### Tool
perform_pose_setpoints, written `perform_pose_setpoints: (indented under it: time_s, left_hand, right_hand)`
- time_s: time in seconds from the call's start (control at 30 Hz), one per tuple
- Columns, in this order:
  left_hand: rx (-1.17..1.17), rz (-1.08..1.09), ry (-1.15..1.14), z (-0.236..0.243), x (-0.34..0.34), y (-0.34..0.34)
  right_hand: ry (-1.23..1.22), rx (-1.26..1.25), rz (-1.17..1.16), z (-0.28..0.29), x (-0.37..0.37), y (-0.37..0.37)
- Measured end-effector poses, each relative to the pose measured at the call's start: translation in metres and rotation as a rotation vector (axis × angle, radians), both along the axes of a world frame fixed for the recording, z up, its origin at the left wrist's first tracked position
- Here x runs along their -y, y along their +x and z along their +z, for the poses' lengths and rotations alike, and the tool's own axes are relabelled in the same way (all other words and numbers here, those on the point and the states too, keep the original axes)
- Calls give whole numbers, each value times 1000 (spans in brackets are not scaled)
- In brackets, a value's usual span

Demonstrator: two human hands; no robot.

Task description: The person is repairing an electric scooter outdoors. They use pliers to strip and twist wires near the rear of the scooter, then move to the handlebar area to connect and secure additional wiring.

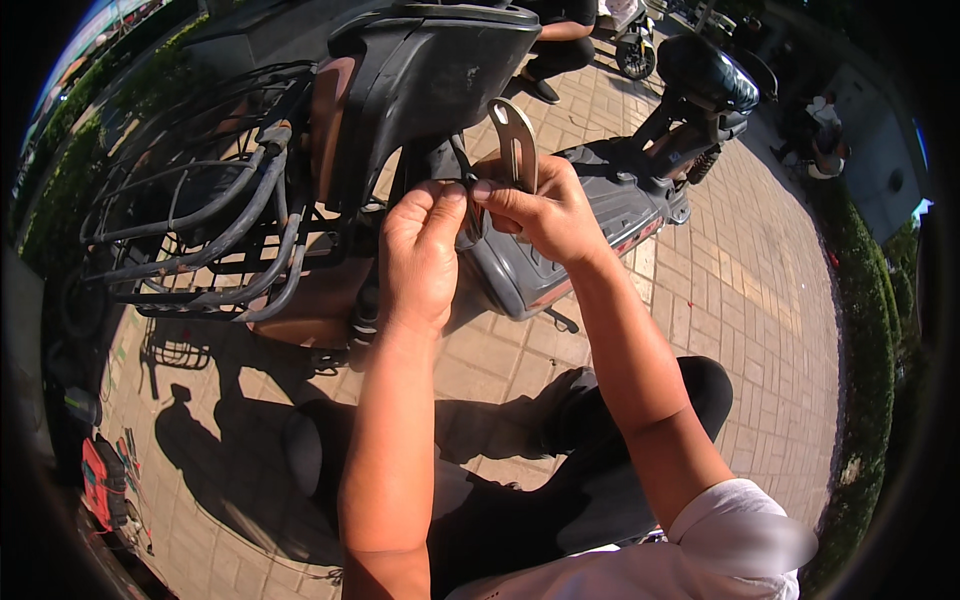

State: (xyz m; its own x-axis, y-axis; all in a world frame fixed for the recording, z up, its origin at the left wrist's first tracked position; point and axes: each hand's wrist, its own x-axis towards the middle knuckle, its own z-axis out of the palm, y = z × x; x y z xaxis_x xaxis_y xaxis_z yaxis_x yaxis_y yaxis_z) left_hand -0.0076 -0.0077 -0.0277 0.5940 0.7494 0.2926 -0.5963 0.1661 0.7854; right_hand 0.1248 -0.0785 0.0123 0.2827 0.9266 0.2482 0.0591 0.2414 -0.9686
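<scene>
Both my hands meet in front of a dark electric scooter (430, 75), close to its front panel and above its footboard (515, 265). My right hand (555, 215) is closed around a curved metal tool with a long slot (526, 135), whose rounded end sticks up past the fingers; its working end is hidden. My left hand (420, 250) is closed, thumb pressed on the curled fingers, just left of the right thumb. Something thin and dark runs between the two thumbs, too small and covered to name.
A bent wire basket (275, 185) juts from the scooter's front at left. On the paving (740, 330) at lower left lies a red tool case (103, 485) with tools beside it. Another person's dark-clothed leg (562, 60) shows behind the scooter. A hedge (868, 330) lines the right side.
</scene>
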Motion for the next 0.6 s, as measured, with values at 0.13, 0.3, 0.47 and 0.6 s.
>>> perform_pose_setpoints:
  time_s: [0.13,0.3,0.47,0.6]
  left_hand:
    - [19,-12,-71,-4,-1,1]
    - [-50,37,-33,-7,0,1]
    - [-73,84,32,0,3,2]
    - [-46,57,5,-4,-1,2]
  right_hand:
    - [-95,-123,45,3,-1,3]
    - [-61,-46,14,-1,-3,4]
    - [-76,130,-23,4,1,4]
    - [3,306,-110,7,3,2]
